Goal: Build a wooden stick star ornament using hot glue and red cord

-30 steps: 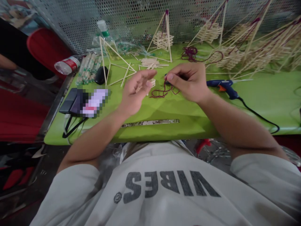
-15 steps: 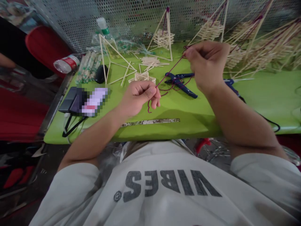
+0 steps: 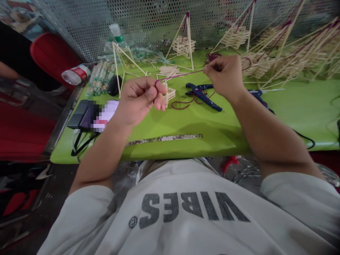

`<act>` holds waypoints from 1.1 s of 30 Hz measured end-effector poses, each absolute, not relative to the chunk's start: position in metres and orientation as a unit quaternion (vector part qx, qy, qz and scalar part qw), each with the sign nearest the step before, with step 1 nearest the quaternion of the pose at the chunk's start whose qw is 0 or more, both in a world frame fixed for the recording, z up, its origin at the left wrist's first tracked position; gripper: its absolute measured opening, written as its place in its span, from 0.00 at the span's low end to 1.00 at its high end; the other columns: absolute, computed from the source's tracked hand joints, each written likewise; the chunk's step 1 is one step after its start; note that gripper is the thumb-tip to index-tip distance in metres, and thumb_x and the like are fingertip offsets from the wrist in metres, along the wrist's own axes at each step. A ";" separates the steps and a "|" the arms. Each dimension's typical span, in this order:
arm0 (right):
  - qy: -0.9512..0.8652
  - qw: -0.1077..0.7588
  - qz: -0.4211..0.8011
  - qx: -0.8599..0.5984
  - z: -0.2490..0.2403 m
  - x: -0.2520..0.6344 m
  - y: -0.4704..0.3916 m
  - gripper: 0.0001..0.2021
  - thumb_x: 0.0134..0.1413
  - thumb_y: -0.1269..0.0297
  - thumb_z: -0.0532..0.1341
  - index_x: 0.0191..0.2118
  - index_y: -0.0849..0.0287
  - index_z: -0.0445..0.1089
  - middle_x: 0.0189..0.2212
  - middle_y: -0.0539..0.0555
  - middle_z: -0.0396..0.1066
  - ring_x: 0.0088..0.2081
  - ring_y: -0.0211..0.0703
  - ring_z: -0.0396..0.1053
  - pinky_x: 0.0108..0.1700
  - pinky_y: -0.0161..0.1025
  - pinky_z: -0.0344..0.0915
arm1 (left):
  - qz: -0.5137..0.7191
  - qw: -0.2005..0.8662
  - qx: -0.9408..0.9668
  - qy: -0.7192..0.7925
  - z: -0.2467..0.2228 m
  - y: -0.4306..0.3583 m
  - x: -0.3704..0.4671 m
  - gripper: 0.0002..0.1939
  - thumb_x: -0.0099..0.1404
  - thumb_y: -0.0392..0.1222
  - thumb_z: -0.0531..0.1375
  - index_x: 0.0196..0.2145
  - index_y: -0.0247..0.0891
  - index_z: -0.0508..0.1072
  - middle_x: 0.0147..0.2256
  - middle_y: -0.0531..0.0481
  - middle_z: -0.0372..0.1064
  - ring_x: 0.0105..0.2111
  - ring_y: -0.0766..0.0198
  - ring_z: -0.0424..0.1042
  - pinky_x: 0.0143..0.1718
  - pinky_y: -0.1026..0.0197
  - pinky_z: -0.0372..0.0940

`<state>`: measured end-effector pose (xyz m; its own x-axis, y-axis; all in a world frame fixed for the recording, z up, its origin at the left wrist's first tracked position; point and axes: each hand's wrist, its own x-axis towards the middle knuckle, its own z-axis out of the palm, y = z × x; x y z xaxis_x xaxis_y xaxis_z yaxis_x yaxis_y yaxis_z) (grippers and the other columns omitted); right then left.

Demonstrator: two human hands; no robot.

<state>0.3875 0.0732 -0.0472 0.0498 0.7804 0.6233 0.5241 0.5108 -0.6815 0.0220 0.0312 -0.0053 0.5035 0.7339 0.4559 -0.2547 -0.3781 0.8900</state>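
Note:
A thin purple string runs taut between my two hands above the green table. My left hand pinches one end between thumb and forefinger. My right hand grips the string farther along, its fingers closed. Behind the right hand lies a tangle of the same string. A loose loop of string rests over the dark blue pliers, below and between the hands. Just beyond my left fingertips sits a small stack of wooden sticks, partly hidden by the hand.
Stick pyramids with purple string stand at the back and crowd the right rear. An unfinished-looking stick frame, bundled sticks, a plastic bottle, a power bank and a phone are left. A flat strip lies near the front edge.
My left hand has moved left and away from me, and my right hand slightly left and lower. The string between them is now longer and nearly level.

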 end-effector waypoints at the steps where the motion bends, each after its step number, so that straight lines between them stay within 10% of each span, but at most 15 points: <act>1: -0.678 0.522 0.109 -0.506 -0.045 0.385 0.070 0.26 0.76 0.48 0.79 0.28 0.49 0.73 0.19 0.45 0.61 0.31 0.41 0.49 0.35 0.49 0.49 | 0.466 0.523 0.692 0.176 -0.005 0.032 0.021 0.32 0.69 0.79 0.78 0.37 0.47 0.85 0.22 0.58 0.68 0.24 0.63 0.78 0.38 0.53 0.84; 8: -0.710 0.452 0.067 -0.536 -0.039 0.358 0.045 0.13 0.74 0.46 0.77 0.45 0.47 0.83 0.42 0.57 0.85 0.46 0.55 0.76 0.52 0.56 0.76 | 0.424 0.513 0.722 0.190 -0.003 0.031 0.017 0.24 0.76 0.72 0.77 0.43 0.47 0.91 0.26 0.55 0.77 0.29 0.63 0.83 0.38 0.57 0.82; 15: -0.746 0.511 0.361 -0.225 -0.049 0.294 0.000 0.30 0.75 0.42 0.79 0.73 0.44 0.77 0.63 0.56 0.85 0.62 0.53 0.85 0.68 0.53 0.83 | 0.319 0.545 0.748 0.205 -0.012 0.028 0.031 0.30 0.73 0.74 0.78 0.39 0.40 0.90 0.26 0.50 0.82 0.27 0.63 0.82 0.36 0.58 0.77; 25: -0.696 0.483 0.485 -0.217 -0.044 0.282 -0.002 0.26 0.70 0.37 0.82 0.50 0.55 0.83 0.30 0.48 0.75 0.26 0.35 0.68 0.26 0.34 0.67 | 0.334 0.614 0.697 0.158 -0.013 0.034 0.024 0.25 0.70 0.65 0.83 0.53 0.47 0.88 0.30 0.56 0.81 0.24 0.64 0.81 0.28 0.59 0.72; 33: -0.693 0.477 0.486 -0.238 -0.040 0.279 -0.006 0.31 0.75 0.27 0.72 0.44 0.55 0.86 0.21 0.43 0.60 0.21 0.35 0.52 0.24 0.39 0.48 | 0.310 0.615 0.708 0.160 -0.017 0.028 0.019 0.32 0.72 0.68 0.81 0.67 0.56 0.87 0.25 0.58 0.79 0.27 0.56 0.85 0.35 0.53 0.75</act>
<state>0.2789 -0.0063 -0.0402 -0.4325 0.7924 0.4302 -0.1337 0.4155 -0.8997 0.0190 0.0278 -0.0171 0.7566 0.6075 0.2418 -0.1543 -0.1935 0.9689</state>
